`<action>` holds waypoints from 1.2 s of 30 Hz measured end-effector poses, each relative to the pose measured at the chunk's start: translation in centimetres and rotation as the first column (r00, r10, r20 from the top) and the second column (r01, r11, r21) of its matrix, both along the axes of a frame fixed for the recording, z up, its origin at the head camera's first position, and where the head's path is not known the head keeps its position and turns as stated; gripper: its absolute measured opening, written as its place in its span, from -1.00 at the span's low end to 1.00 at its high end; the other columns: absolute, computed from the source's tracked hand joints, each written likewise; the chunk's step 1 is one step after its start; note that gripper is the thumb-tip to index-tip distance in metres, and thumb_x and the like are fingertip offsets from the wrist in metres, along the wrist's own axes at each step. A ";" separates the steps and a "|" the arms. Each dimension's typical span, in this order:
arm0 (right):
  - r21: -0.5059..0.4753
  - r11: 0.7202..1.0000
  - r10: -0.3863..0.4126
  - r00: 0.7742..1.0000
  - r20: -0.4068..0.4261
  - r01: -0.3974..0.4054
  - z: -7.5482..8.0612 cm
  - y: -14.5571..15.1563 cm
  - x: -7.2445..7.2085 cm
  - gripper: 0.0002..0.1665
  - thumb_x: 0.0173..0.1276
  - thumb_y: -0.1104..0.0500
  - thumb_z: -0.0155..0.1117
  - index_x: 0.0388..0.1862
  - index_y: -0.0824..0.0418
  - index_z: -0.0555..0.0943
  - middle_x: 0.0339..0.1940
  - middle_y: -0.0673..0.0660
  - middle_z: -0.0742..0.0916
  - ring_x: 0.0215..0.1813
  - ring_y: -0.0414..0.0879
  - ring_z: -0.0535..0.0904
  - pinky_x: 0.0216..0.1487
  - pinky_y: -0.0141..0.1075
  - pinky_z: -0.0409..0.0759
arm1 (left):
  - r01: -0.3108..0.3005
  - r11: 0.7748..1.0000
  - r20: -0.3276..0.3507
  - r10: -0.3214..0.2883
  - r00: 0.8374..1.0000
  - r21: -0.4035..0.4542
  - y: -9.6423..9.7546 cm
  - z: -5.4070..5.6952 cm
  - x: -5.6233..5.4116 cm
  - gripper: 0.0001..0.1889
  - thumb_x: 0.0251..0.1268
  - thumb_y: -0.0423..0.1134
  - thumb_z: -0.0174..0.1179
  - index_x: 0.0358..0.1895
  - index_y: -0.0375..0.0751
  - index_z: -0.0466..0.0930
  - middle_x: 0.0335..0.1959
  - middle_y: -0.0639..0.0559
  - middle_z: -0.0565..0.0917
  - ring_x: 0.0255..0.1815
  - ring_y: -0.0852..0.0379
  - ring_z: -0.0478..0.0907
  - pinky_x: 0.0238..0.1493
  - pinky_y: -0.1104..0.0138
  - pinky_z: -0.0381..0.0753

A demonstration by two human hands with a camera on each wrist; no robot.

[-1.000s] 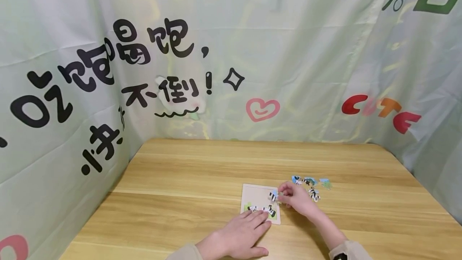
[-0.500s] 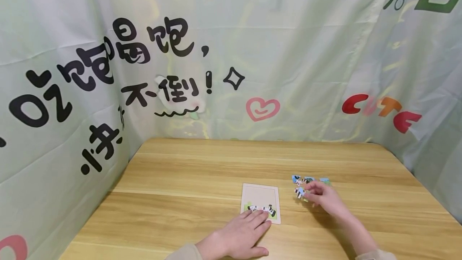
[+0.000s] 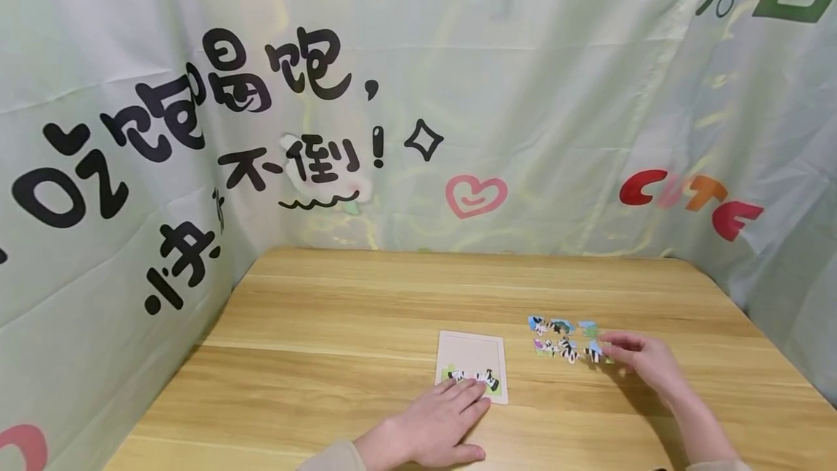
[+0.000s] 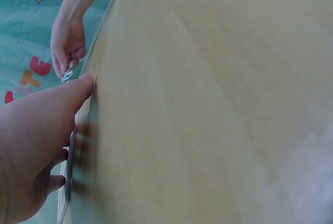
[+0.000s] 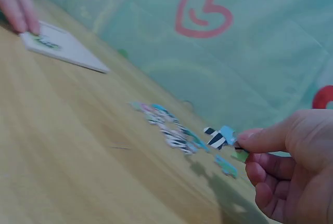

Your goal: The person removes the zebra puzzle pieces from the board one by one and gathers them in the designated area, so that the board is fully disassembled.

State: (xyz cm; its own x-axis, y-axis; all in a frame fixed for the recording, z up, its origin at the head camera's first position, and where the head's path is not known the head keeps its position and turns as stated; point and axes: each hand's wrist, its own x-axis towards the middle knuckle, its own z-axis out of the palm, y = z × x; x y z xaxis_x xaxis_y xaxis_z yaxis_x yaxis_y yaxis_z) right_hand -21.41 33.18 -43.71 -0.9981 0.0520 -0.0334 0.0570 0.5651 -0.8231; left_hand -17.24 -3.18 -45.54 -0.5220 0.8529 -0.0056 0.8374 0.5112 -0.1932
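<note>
A zebra-striped jigsaw piece [image 5: 217, 138] with blue and green patches is pinched between the thumb and fingers of my right hand [image 3: 647, 362]. It is raised over the table, at the right end of the loose pieces [image 3: 567, 349]. My left hand [image 3: 441, 420] lies flat, its fingertips resting on the front part of the pale puzzle board [image 3: 467, 351]. Zebra and grass pieces [image 3: 487, 381] line the board's near edge, partly hidden under those fingers. Behind them the board's recess is bare.
Several other loose pieces, including a blue and green one [image 3: 588, 329], lie right of the board on the wooden table [image 3: 340, 311]. A printed cloth [image 3: 556, 107] hangs around the table's back and sides.
The right hand has carried the striped piece from the board's right edge rightward, past the loose pieces to their right end. The left hand stays on the board.
</note>
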 end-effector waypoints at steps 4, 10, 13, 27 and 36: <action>0.096 0.995 0.002 1.000 -0.015 0.000 0.1 0.8 -0.3 -0.49 0.24 0.07 0.29 -0.02 0.49 0.55 -0.18 0.22 0.69 -0.29 -0.29 0.47 -0.34 -0.36 0.45 | -0.007 1.000 0.002 0.007 1.000 0.003 0.0 0.0 -0.1 -0.26 0.33 0.33 -0.37 0.41 -0.08 0.16 0.43 0.01 0.14 0.42 0.11 0.04 0.35 0.24 0.14; 0.142 0.990 -0.012 1.000 0.003 0.012 -0.4 0.8 -0.7 -0.64 0.18 0.17 0.32 -0.21 0.47 0.57 -0.40 0.09 0.67 -0.41 -0.15 0.46 -0.46 -0.34 0.46 | -0.008 1.000 0.009 0.008 1.000 0.006 -0.1 0.1 -0.1 -0.27 0.33 0.32 -0.34 0.41 -0.08 0.16 0.43 0.01 0.15 0.42 0.11 0.04 0.35 0.24 0.14; 0.208 0.978 -0.021 0.999 -0.025 0.026 -0.4 0.6 -1.0 -0.69 0.17 0.15 0.33 -0.29 0.42 0.59 -0.41 0.10 0.66 -0.38 -0.13 0.45 -0.40 -0.31 0.42 | -0.010 1.000 0.011 0.010 1.000 0.012 -0.1 0.1 -0.1 -0.27 0.33 0.32 -0.33 0.40 -0.08 0.17 0.43 0.01 0.15 0.42 0.11 0.05 0.34 0.24 0.15; 0.339 0.939 -0.035 0.997 -0.074 0.058 -0.7 -0.2 -1.3 -0.72 0.20 0.14 0.27 -0.30 0.38 0.62 -0.31 0.27 0.67 -0.22 0.15 0.54 -0.24 -0.07 0.42 | -0.011 1.000 0.016 0.011 1.000 -0.001 -0.1 0.0 -0.2 -0.26 0.33 0.33 -0.37 0.41 -0.07 0.15 0.43 0.01 0.14 0.43 0.11 0.04 0.34 0.24 0.14; 0.354 0.932 -0.047 0.994 -0.095 0.078 -1.0 -0.2 -1.0 -0.69 0.19 0.12 0.28 -0.28 0.38 0.61 -0.34 0.24 0.67 -0.25 0.11 0.54 -0.27 -0.11 0.43 | -0.014 1.000 0.024 0.014 1.000 -0.007 0.0 0.1 0.0 -0.26 0.33 0.33 -0.36 0.42 -0.06 0.15 0.44 0.02 0.13 0.43 0.12 0.03 0.35 0.24 0.13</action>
State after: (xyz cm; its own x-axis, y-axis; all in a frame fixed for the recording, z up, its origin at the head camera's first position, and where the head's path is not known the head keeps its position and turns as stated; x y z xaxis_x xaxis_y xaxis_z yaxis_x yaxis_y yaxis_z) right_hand -22.44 32.97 -44.74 -0.9908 0.1075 0.0826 0.0414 0.8199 -0.5710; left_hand -17.26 -3.17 -45.46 -0.5337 0.8453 -0.0237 0.8345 0.5220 -0.1765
